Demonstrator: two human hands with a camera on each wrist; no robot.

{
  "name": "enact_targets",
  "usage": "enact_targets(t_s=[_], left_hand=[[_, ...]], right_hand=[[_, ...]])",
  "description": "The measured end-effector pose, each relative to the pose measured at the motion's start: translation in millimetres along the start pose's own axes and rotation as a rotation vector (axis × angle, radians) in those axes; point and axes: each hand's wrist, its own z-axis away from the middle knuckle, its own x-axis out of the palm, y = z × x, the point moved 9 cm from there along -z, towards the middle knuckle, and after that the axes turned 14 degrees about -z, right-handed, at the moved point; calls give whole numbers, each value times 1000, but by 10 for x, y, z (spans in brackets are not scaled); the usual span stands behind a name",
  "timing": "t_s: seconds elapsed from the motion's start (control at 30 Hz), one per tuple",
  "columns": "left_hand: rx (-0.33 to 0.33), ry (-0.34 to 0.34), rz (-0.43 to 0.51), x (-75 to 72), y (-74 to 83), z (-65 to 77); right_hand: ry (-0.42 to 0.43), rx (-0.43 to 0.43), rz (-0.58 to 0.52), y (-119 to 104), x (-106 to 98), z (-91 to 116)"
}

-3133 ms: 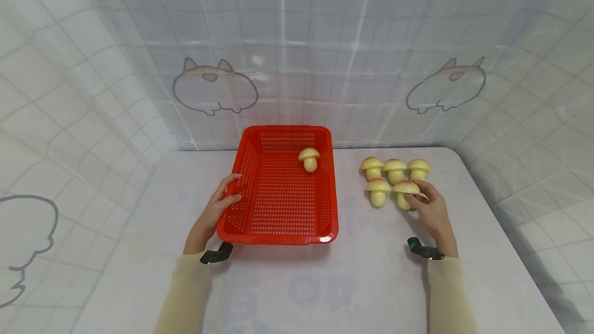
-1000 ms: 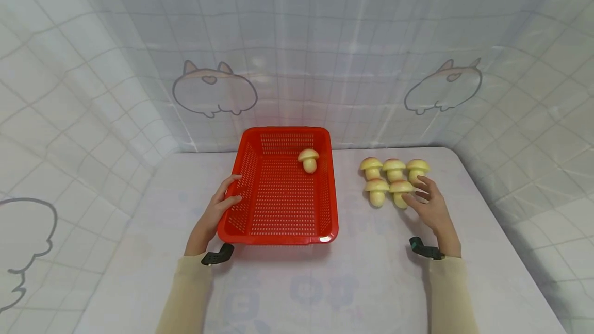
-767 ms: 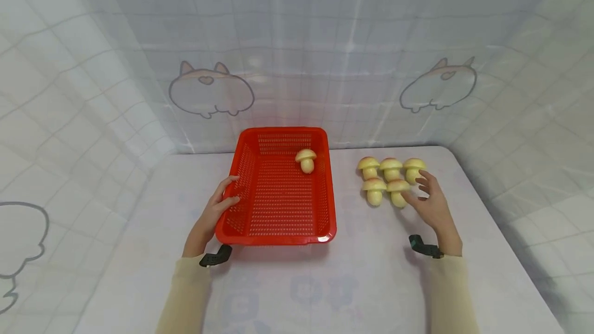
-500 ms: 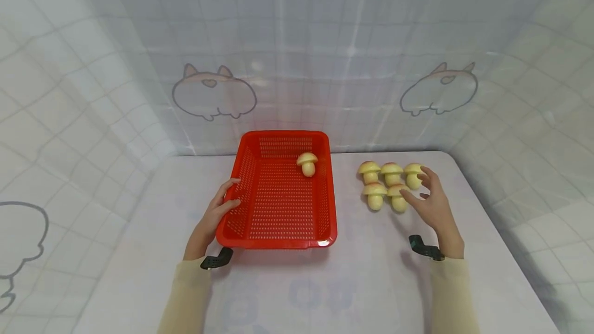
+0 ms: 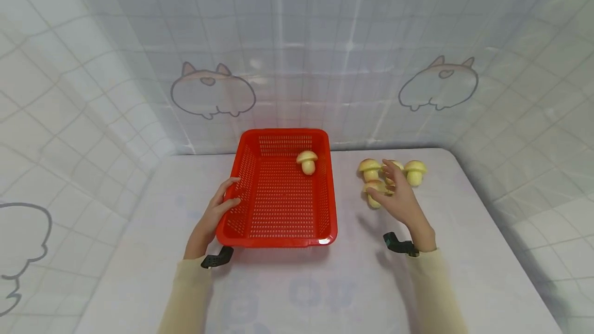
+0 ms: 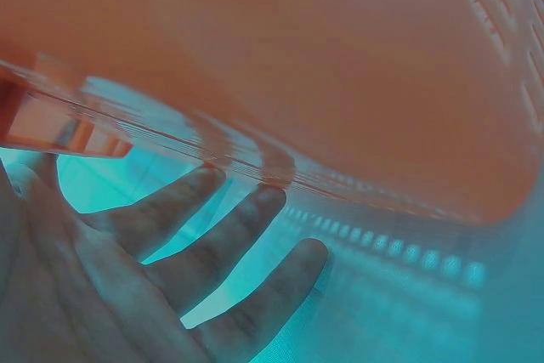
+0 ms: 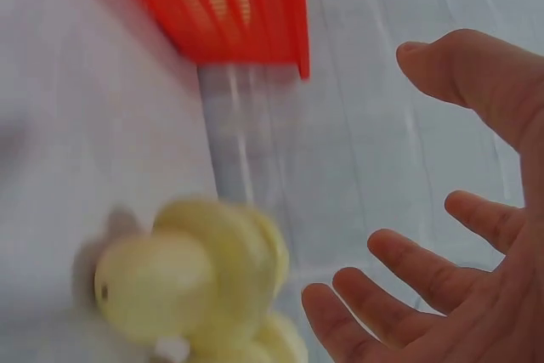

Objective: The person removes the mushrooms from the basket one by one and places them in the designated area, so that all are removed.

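A red perforated plastic basket (image 5: 283, 239) stands on the table, one pale yellow toy mushroom (image 5: 307, 163) lying in its far right corner. My left hand (image 5: 215, 214) holds the basket's left rim, thumb and index finger over the edge. In the left wrist view the other fingers (image 6: 246, 235) reach along the basket's outer side. Right of the basket, several more toy mushrooms (image 5: 369, 170) with reddish-tinged caps lie in two rows. Over them my right hand (image 5: 400, 197) hovers, fingers spread and nothing in its grasp. It mostly hides the front right mushroom.
The white table (image 5: 297, 293) ends at a back wall of tiled-pattern sheeting (image 5: 315, 66), which also hangs along both sides. The basket stands close to the back edge. Each wrist carries a black strap-on device (image 5: 217, 258).
My right hand has let go of the front right mushroom, which it touched earlier and which shifted slightly left. It has since moved left over the front row. My left hand stays on the basket.
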Motion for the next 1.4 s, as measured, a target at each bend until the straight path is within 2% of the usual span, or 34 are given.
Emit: enact_targets(t_s=[0.2, 0.47, 0.63, 0.8, 1.1, 1.27, 1.4], left_hand=[[12, 4, -3, 2, 0, -1], [15, 2, -13, 15, -3, 2], [20, 3, -6, 10, 29, 13], [34, -4, -4, 8, 57, 4], [15, -3, -7, -14, 25, 10], [18, 1, -10, -18, 21, 14], [33, -5, -4, 0, 49, -10]], right_hand=[[-54, 16, -87, -99, 282, -121], [-123, -21, -22, -355, 633, -304], [-189, -49, -51, -507, 870, -445], [-242, -31, -84, -584, 1046, -590], [-336, -46, -46, -776, 1422, -796], [-381, -60, 38, -808, 1652, -885], [-385, -56, 120, -779, 1753, -943]])
